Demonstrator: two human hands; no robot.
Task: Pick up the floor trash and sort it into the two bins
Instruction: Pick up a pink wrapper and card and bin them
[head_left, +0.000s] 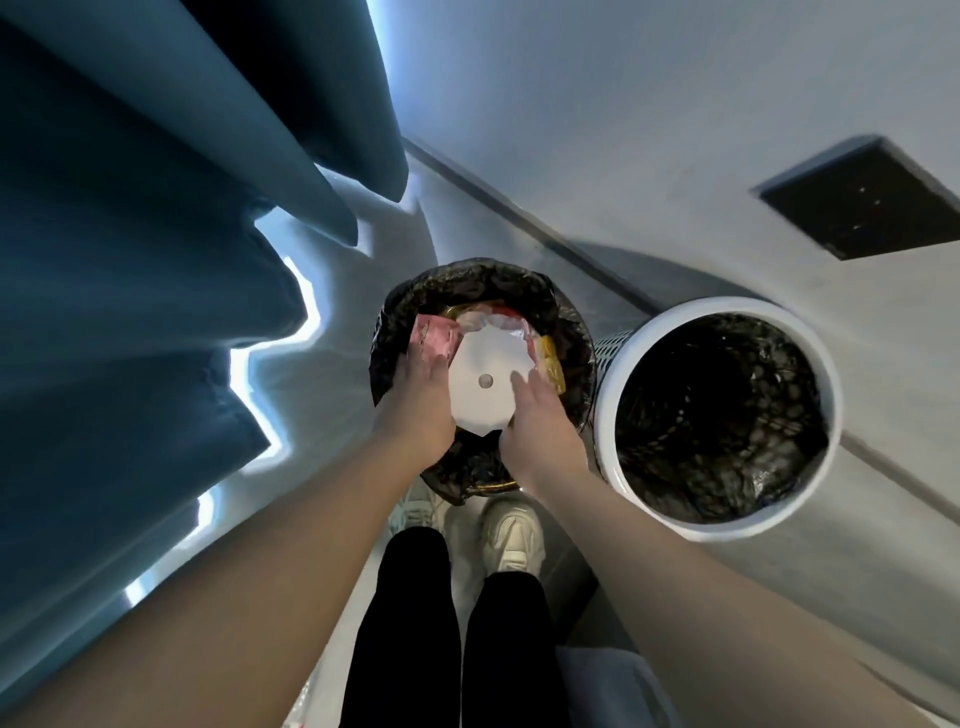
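Note:
A dark bin (566, 332) with a black liner stands by my feet, filled with trash. On top of it lies a flat white octagonal piece (480, 358) with a small hole in its middle. A pink wrapper (434, 332) and a yellow wrapper (550, 364) lie beside the piece. My left hand (423, 397) rests with straight fingers on the white piece's left edge and the pink wrapper. My right hand (540, 421) lies on the piece's right edge, one finger flat on top. To the right stands a white mesh bin (613, 415) with a black liner (722, 415).
Blue curtains (130, 260) hang close on the left. A pale wall with a skirting strip (519, 213) runs behind both bins, with a dark square panel (862, 197) on it. My white shoes (511, 535) stand just in front of the dark bin.

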